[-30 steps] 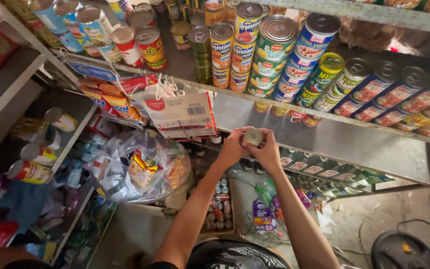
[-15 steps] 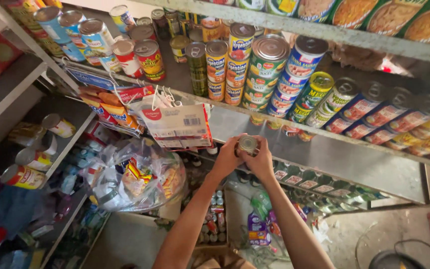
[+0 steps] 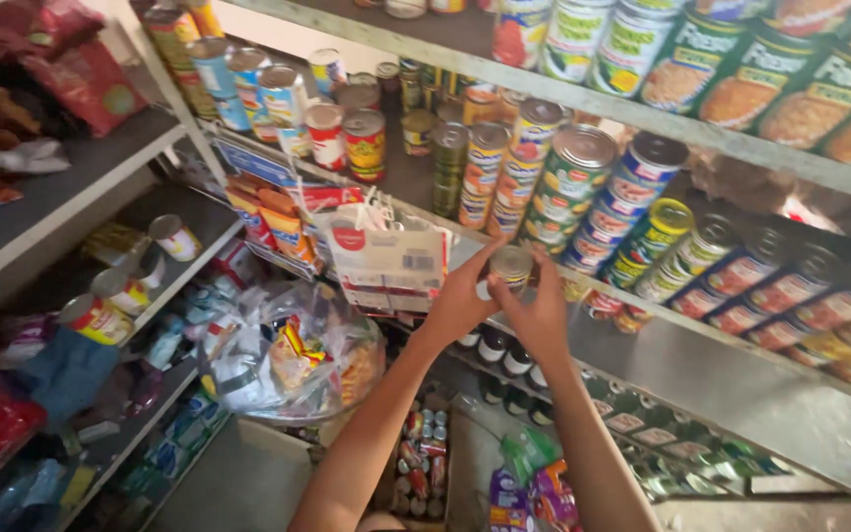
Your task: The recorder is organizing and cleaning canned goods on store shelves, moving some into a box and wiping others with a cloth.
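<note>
Small can [image 3: 511, 266], just right of the frame's centre, is gripped from both sides: the left hand [image 3: 460, 300] and the right hand [image 3: 542, 313] are curled around it, fingers closed on its sides, held up at the edge of the metal shelf [image 3: 701, 365]. Stacked tins [image 3: 573, 192] are ranged along that shelf behind the can, and more cans [image 3: 731, 74] fill the shelf across the upper right. A white packet [image 3: 391, 266] hangs just left of the hands, a clear bag of snacks [image 3: 288, 360] lower left.
</note>
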